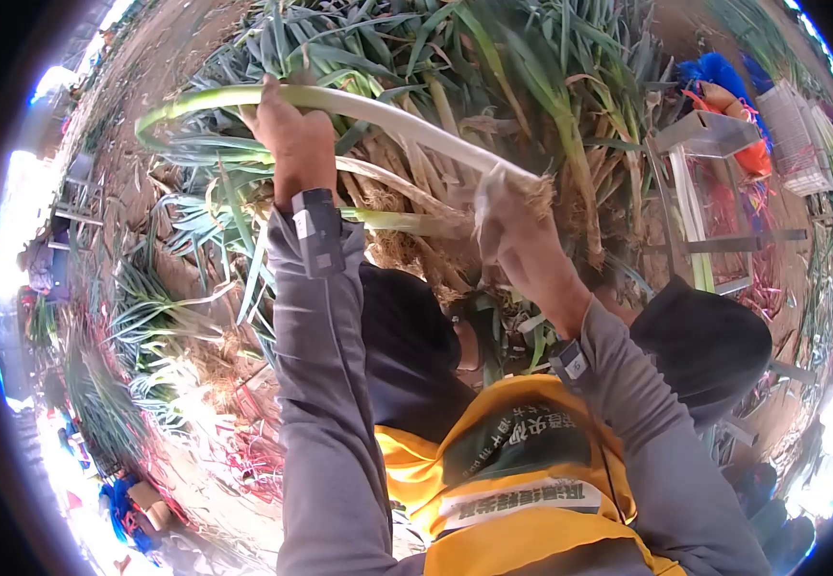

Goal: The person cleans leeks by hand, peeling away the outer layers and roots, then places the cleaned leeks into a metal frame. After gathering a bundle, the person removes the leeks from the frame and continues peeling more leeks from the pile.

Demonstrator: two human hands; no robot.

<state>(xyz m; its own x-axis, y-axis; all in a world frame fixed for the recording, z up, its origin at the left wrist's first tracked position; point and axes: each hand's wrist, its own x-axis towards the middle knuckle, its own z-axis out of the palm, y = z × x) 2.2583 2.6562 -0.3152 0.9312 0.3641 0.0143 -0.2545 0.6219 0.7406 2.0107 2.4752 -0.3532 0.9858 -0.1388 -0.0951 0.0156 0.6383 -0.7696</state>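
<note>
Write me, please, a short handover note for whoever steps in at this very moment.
Left hand: shut round the green part of the leek.
Right hand: shut on its white end, by the roots.
The leek is held up over the pile. A metal frame stands to the right, with a crate beyond it.
Done: one leek is up, in both hands.
Left: its roots are still on, and the big pile lies on the ground.
</note>
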